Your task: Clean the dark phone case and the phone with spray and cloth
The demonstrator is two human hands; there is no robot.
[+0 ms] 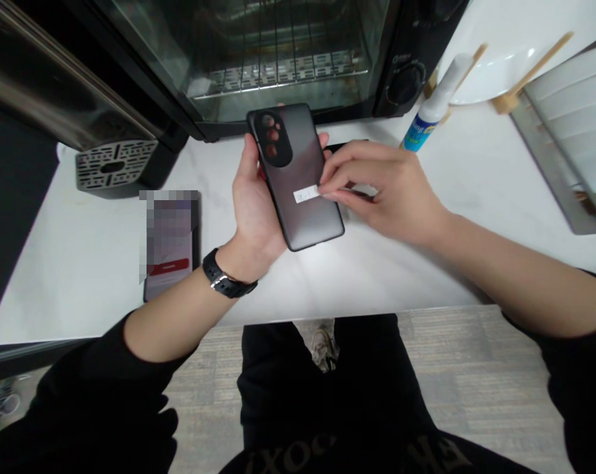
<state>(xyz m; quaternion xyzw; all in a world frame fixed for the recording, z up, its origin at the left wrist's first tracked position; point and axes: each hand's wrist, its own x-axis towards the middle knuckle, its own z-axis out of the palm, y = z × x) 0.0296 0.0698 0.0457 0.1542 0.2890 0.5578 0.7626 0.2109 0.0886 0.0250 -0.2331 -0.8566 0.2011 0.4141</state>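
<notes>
My left hand (252,207) grips a dark grey phone (298,197) from its left side, back facing me, held above the white counter (377,270). A black watch sits on that wrist. A small white label (305,193) is stuck to the phone's back. My right hand (381,191) reaches in from the right with thumb and fingers pinched at the label's right end.
A second phone (171,242) with a lit screen lies on the counter at the left. A toaster oven (278,59) stands behind, a coffee machine drip tray (114,164) at the left. A white bottle (433,112), a white plate (500,66) and a rack (569,131) are at the right.
</notes>
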